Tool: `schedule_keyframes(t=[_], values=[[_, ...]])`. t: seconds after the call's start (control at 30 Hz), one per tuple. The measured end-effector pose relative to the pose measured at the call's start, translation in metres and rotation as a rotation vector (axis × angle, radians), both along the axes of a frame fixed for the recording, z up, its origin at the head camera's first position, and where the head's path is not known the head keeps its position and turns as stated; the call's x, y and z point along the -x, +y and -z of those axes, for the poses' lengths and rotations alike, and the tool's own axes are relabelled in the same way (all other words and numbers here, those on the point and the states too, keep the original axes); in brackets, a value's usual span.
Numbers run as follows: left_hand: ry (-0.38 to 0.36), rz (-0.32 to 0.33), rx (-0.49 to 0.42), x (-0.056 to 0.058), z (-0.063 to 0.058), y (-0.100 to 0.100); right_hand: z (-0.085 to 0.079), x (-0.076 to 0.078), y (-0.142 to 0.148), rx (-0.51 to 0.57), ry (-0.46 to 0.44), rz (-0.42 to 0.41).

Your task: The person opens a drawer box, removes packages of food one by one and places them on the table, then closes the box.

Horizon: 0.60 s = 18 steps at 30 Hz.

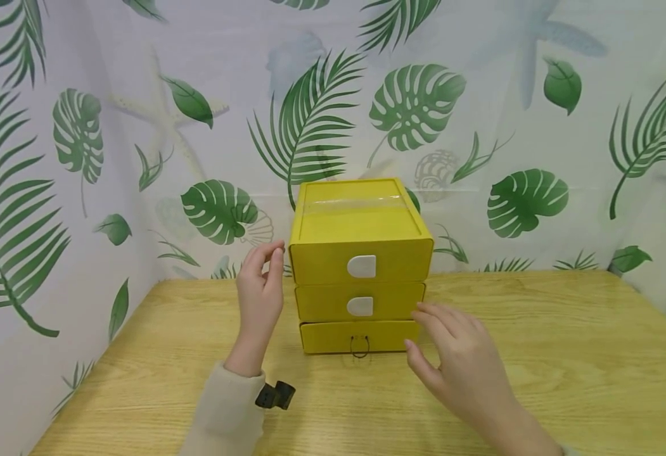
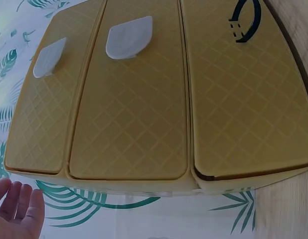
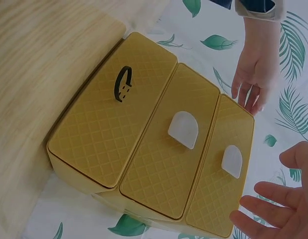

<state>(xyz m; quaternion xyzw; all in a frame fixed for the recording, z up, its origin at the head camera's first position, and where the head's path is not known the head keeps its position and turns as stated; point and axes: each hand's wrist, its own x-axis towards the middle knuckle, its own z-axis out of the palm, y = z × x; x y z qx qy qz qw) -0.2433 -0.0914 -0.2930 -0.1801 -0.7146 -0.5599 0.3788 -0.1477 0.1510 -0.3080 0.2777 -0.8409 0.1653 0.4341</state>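
Fingers bent on left hand (image 1: 260,284), parted on right hand (image 1: 462,356), gripping nothing; flanking yellow boxy plastic-looking three-drawer cabinet (image 1: 333,269), far on wood-grain table (image 1: 572,354). Seemingly closed throughout; judged unstarted, with handling left.

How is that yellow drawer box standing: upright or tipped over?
Upright. The yellow drawer box stands on the wooden table, its drawer fronts stacked one above another and its top facing up.

Pale backdrop (image 1: 213,38), green leaf prints (image 1: 418,104), faint starfish (image 1: 164,120), shells (image 1: 435,174); wood-grain tabletop (image 1: 595,354) below; soft light.
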Motion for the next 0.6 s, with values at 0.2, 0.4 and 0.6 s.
schedule_keyframes(t=[0.2, 0.4, 0.6], values=[[-0.101, 0.073, -0.028, 0.0036, 0.0023, -0.0004, 0.0015, -0.0001, -0.0007, 0.003, 0.001, -0.005], [-0.114, 0.109, -0.039, 0.0038, 0.0031, -0.0009, 0.0021, 0.0, -0.0017, 0.007, 0.001, -0.011], [-0.1, 0.113, -0.041, 0.0064, 0.0019, -0.0015, 0.0016, 0.0016, -0.0025, 0.01, -0.005, -0.01]])
